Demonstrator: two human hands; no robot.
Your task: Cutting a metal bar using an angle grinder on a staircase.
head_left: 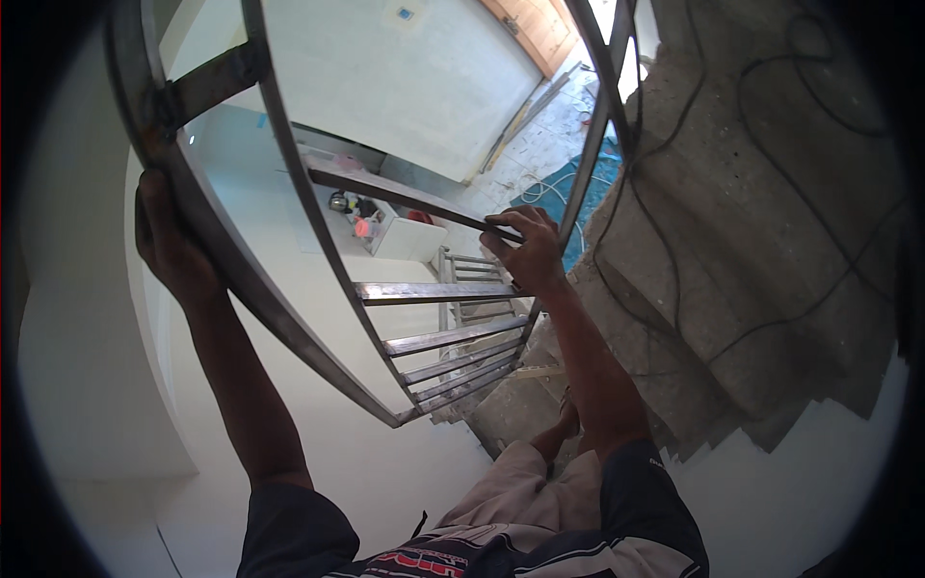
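My left hand [176,241] is closed on the wide outer rail [246,274] of a steel railing frame, below a short welded crosspiece [211,86] at the upper left. My right hand [528,249] grips the end of a crossbar [405,197] near an inner upright [588,178]. Below it, several parallel bars [434,291] span the frame down to its bottom corner. My fingertips on the left are partly hidden behind the rail.
Concrete steps [742,318] with loose black cables [674,308] run along the right. My foot [567,416] stands on them. Through the frame, a lower floor shows a blue sheet [568,193], a cluttered white unit [409,239], another railing [472,279] and a wooden door [525,34].
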